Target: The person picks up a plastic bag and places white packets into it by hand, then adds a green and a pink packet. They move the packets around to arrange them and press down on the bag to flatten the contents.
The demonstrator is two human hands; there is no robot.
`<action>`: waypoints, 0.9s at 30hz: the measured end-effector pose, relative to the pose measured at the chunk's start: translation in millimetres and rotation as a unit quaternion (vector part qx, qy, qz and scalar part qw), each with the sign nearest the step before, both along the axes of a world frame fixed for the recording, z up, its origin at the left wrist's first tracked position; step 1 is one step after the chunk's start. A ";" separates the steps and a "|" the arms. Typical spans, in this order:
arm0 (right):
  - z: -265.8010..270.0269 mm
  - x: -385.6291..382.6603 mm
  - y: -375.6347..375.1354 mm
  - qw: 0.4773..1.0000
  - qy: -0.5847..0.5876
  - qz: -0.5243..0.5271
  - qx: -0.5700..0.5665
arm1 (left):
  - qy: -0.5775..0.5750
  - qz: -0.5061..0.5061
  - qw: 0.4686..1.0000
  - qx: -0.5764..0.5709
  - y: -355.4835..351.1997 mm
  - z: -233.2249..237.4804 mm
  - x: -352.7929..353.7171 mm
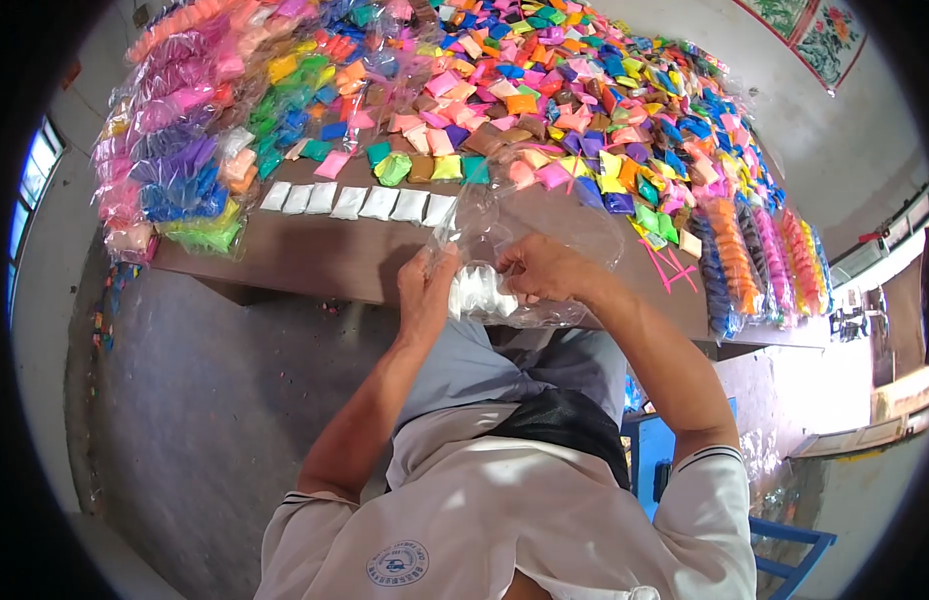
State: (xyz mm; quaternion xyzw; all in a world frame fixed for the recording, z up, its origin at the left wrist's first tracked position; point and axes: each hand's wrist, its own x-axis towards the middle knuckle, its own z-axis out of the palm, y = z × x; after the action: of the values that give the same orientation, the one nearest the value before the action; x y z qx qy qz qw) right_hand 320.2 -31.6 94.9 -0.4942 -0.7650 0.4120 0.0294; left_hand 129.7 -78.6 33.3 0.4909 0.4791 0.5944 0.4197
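Observation:
At the table's front edge, a clear plastic bag (575, 225) lies spread, with several white packets (482, 290) stacked in a row inside its lower part. My left hand (427, 288) is closed on the bag at the left end of that stack. From the right, my right hand (547, 268) reaches in with bent fingers pinched at the bag beside the packets; its fingertips are partly hidden. A line of loose white packets (351, 203) lies flat on the brown table (315, 250), just beyond my left hand.
A large heap of colourful small packets (585, 90) covers the table's far side. Filled clear bags of coloured packets stand at left (175, 150) and right (737, 260). Pink strips (667, 265) lie near the right edge. A blue stool (665, 450) is beside me.

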 end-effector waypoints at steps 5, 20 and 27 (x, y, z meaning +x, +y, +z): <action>-0.2 -0.1 -4.1 0.991 0.000 0.093 0.092 | -0.021 0.005 1.000 -0.001 1.8 -3.8 -2.3; -22.1 -4.0 3.1 0.983 -0.026 0.125 0.133 | -0.046 0.006 0.997 -0.055 9.3 -12.8 -23.0; 2.8 -12.6 -8.9 0.981 -0.036 0.139 0.128 | -0.033 -0.034 0.998 -0.040 8.2 -17.4 -45.9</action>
State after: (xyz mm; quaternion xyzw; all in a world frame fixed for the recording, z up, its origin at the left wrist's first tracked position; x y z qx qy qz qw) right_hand 307.6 -40.5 97.8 -0.3898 -0.8732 0.2924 0.0076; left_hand 83.8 -70.5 15.9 0.4697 0.4718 0.5758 0.4746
